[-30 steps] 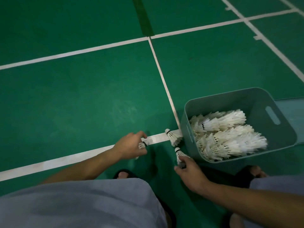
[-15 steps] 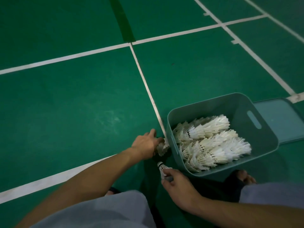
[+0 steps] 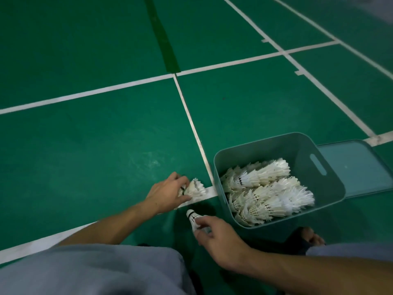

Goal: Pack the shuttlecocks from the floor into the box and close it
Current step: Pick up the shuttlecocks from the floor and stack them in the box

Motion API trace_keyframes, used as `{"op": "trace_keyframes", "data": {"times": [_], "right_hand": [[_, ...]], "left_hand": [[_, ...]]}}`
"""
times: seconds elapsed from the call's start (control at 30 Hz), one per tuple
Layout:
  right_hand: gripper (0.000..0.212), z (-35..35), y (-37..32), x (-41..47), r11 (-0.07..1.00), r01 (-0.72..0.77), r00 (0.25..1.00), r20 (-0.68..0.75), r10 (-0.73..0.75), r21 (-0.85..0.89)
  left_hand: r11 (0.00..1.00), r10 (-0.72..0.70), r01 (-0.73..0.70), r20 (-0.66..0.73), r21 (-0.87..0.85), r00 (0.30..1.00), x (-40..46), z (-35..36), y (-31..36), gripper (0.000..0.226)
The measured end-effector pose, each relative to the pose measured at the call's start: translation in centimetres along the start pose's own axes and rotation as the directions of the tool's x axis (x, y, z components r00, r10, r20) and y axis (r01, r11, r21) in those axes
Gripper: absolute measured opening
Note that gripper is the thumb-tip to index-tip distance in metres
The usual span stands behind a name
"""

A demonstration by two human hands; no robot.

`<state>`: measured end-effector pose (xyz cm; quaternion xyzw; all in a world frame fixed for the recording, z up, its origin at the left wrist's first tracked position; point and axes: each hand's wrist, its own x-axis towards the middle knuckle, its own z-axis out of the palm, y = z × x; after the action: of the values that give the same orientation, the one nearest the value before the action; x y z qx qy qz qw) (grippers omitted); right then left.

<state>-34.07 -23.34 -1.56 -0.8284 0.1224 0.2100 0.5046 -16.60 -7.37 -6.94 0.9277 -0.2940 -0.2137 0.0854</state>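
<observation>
A grey-green plastic box [image 3: 331, 177] stands on the green court floor at the right, holding several white feather shuttlecocks [image 3: 265, 192] lying in rows. My left hand [image 3: 165, 192] grips white shuttlecocks [image 3: 195, 187] on the white line just left of the box. My right hand [image 3: 214, 233] pinches the feathers of a single shuttlecock [image 3: 192, 219], whose cork points up and left, low in front of the box. The box's lid [image 3: 357, 167] lies flat on the floor behind the box, at its right.
White court lines [image 3: 191, 124] cross the green floor. My knees in grey cloth fill the bottom of the view, and a foot in a dark sandal [image 3: 306, 237] rests just below the box.
My left hand has moved right along the white line from a first shuttlecock to the one beside the box and gripped it. My right hand keeps its shuttlecock.
</observation>
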Motion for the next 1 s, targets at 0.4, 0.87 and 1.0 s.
{"op": "trace_keyframes", "data": {"times": [0.4, 0.87, 1.0], "right_hand": [[0.030, -15.5, -7.9, -3.1, 0.893, 0.204, 0.975, 0.004, -0.222, -0.401], [0.015, -29.2, -1.0, 3.3, 0.765, -0.017, 0.999, -0.049, -0.018, -0.643], [0.014, -26.8, -0.5, 6.1, 0.801, 0.034, 0.999, -0.003, -0.045, -0.598]], "left_hand": [[0.962, 0.182, -0.167, -0.051, 0.217, 0.982, -3.4, -17.8, 7.9, 0.043], [0.933, 0.224, -0.236, 0.074, 0.272, 0.972, 4.2, -14.4, 18.8, 0.044], [0.983, 0.128, -0.119, -0.051, 0.141, 0.991, 6.3, -14.9, 17.4, 0.043]]}}
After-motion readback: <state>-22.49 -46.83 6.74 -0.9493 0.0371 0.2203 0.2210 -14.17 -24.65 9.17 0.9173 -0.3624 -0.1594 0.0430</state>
